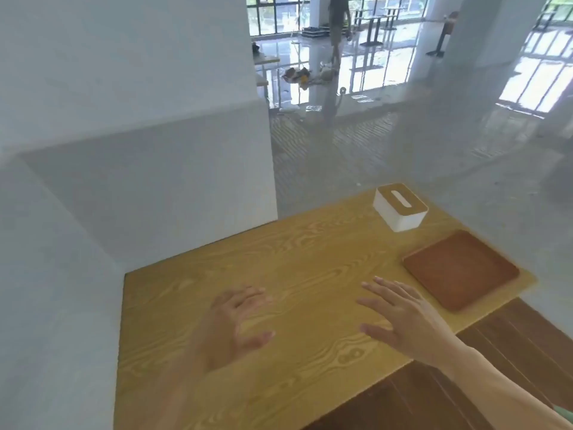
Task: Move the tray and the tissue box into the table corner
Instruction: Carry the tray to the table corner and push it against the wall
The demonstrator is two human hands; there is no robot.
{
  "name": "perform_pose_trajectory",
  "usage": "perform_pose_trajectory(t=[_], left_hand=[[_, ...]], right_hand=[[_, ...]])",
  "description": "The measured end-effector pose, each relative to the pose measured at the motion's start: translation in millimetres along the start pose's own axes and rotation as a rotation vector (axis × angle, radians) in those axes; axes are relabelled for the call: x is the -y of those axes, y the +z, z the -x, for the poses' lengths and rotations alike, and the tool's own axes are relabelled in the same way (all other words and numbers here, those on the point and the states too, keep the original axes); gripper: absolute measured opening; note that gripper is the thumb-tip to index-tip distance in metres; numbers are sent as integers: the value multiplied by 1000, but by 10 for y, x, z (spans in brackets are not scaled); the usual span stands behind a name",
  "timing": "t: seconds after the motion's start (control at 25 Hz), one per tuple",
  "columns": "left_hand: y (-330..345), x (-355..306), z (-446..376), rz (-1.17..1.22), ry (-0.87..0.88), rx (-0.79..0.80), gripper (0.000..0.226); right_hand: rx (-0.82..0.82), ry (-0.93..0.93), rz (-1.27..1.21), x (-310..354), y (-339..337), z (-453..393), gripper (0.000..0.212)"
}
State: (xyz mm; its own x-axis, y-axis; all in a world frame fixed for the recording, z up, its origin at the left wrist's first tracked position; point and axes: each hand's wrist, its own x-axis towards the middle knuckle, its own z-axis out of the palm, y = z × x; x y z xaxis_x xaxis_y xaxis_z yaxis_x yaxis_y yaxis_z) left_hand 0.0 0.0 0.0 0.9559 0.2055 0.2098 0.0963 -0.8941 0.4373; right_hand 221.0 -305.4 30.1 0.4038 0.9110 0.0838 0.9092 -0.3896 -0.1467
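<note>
A white tissue box (400,209) with a wooden lid and a slot stands at the far right part of the yellow wooden table (217,274). In front of it, near the table's right edge, lies a flat reddish-brown tray (460,270), nothing on it. My left hand (238,324) hovers over the table's middle, fingers spread, blurred and holding nothing. To its right my right hand (400,315) is also spread out and holds nothing, its fingertips a short way left of the tray.
A white wall (139,181) borders the table's left and far-left sides. A glass pane (403,135) runs along the far and right sides. Beyond it a person (338,29) walks on a shiny floor. Dark wooden flooring (511,352) lies past the table's near right edge.
</note>
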Motion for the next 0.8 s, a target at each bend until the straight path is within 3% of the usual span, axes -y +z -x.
perform_pose_trajectory(t=[0.28,0.6,0.8], left_hand=[[720,-674,-1018,-48,315,232,68],[1497,-1438,-1816,-123,305,387,87],[1837,-1613,-2137,-132,265,421,84]], right_hand=[[-47,331,37,-667,-48,1059,62],[-2,553,-3,-1558,-144,1843,68],[60,618,-33,-2045,-29,2072,71]])
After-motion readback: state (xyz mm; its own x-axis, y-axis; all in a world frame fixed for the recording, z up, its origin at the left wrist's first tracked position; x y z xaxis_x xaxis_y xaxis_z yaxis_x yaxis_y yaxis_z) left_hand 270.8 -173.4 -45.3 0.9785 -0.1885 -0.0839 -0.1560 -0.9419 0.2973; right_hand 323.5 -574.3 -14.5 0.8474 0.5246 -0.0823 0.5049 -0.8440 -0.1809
